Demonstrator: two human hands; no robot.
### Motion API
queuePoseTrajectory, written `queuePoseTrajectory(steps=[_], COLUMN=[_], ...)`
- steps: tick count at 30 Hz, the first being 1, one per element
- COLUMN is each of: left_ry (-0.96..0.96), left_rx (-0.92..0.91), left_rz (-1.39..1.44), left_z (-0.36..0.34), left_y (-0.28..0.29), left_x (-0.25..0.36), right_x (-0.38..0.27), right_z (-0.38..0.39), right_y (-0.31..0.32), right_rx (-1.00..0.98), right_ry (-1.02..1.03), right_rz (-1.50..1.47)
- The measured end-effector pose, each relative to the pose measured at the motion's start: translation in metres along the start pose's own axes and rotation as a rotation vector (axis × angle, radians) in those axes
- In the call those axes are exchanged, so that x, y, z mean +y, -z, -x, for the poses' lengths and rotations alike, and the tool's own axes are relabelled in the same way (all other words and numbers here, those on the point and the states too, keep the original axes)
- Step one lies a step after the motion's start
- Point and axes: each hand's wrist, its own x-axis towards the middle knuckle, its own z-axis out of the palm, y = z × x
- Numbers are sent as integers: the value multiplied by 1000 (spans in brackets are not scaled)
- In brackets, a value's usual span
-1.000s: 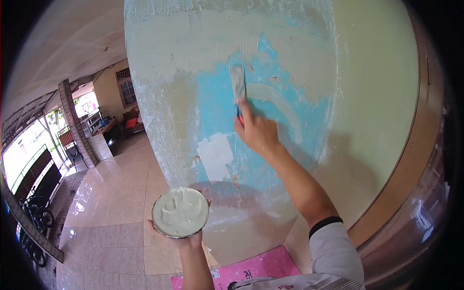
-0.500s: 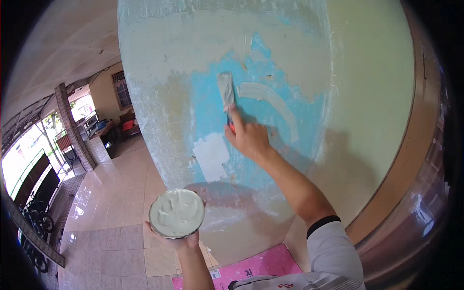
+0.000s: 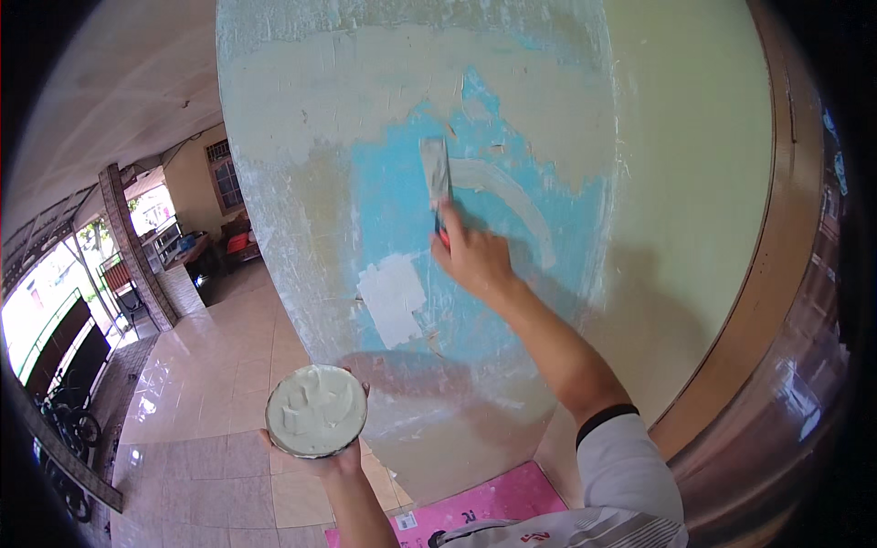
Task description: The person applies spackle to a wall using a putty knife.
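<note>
My right hand (image 3: 477, 260) grips a putty knife (image 3: 435, 169) by its dark and red handle, with the index finger stretched toward the blade. Pale putty smears the blade, which lies at or close to the wall beside the left end of a curved putty stroke (image 3: 512, 199). Around it is a bare turquoise patch (image 3: 388, 196) of wall. Lower left on that patch sits a whitish, roughly square putty area (image 3: 393, 300). My left hand (image 3: 343, 459) holds up a round bowl (image 3: 320, 455) from below, filled with pale grey-green putty (image 3: 315, 411); most of its fingers are hidden underneath.
Grey-beige filler (image 3: 301, 82) covers the upper wall, with a pale green wall (image 3: 690, 164) at right. A pink board (image 3: 512, 493) lies at the wall's foot. Left are a tiled floor (image 3: 210, 365), a pillar (image 3: 137, 247) and parked two-wheelers (image 3: 73, 429).
The putty knife has shifted slightly right across the wall, nearer the curved stroke's left end. My left hand and the bowl have moved a little left and down. The view has shifted slightly.
</note>
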Motion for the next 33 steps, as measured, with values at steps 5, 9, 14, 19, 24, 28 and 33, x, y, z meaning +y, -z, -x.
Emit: queuePoseTrajectory(steps=[5,9,14,19,24,28,33], left_ry=[-24,-1,-31,-49,-33,-69,-56], left_rx=[102,58,52,118,100,56,69], left_rz=[-41,-53,-73,-124,-104,-133,-126], left_z=[-1,0,2,-1,0,-1,-2], left_y=[-2,-9,-10,-1,-9,-5,-2], left_x=[1,-2,2,5,-2,0,1], right_x=[7,15,-6,-6,24,15,3], right_z=[-9,-78,-15,11,-78,-44,18], right_y=[12,27,-7,-2,22,-2,-5], right_rx=[117,205,163,74,230,255,95], right_ry=[17,9,59,13,-93,6,-64], right_rz=[-158,-67,-90,-207,-112,-93,-223])
